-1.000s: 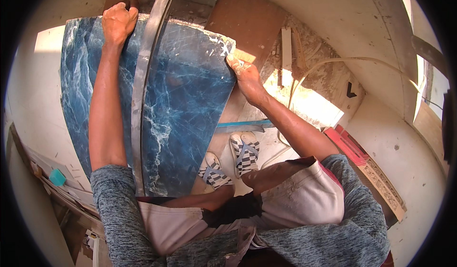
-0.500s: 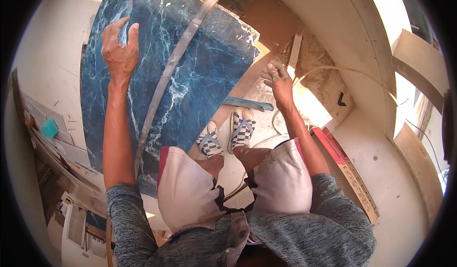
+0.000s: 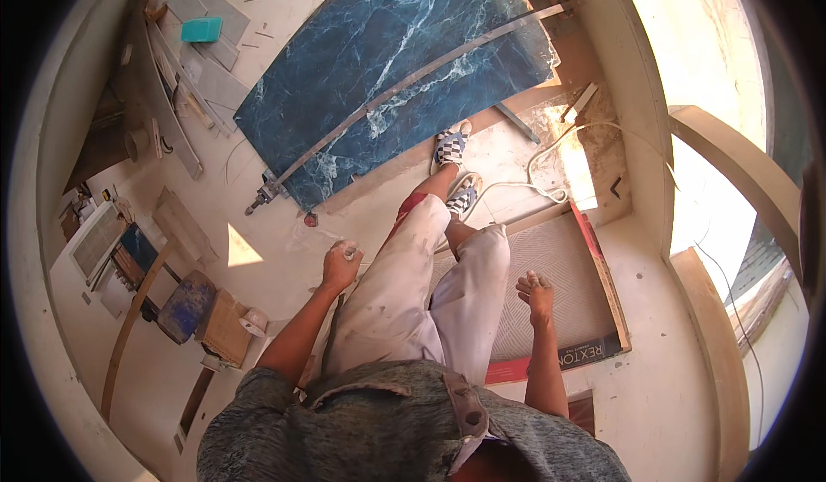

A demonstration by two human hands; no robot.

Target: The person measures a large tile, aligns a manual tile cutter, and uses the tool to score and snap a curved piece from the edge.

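My left hand (image 3: 342,263) hangs beside my left thigh, its dusty fingers curled in with nothing visible in them. On the other side, my right hand (image 3: 536,291) is empty, its fingers loosely bent and apart, above a beige patterned panel (image 3: 508,319) with red edging. Ahead of me lies a large blue slab (image 3: 344,78) with white marble veins. A long narrow metal bar (image 3: 413,78) crosses it lengthwise, with a clamp-like metal fitting (image 3: 268,192) at its near left end. Neither hand touches the slab or bar.
A pale cable or hose (image 3: 529,185) loops over the floor right of my feet. A turquoise container (image 3: 201,30) sits among grey offcuts at the far left. A blue drum-like container (image 3: 185,306) and a cardboard box (image 3: 224,327) stand at left. Curved panels (image 3: 740,172) rise at right.
Both hands have come back from out over the slab and toward it, down to my sides. My left fingers have curled in. I have turned leftward and my feet have shifted.
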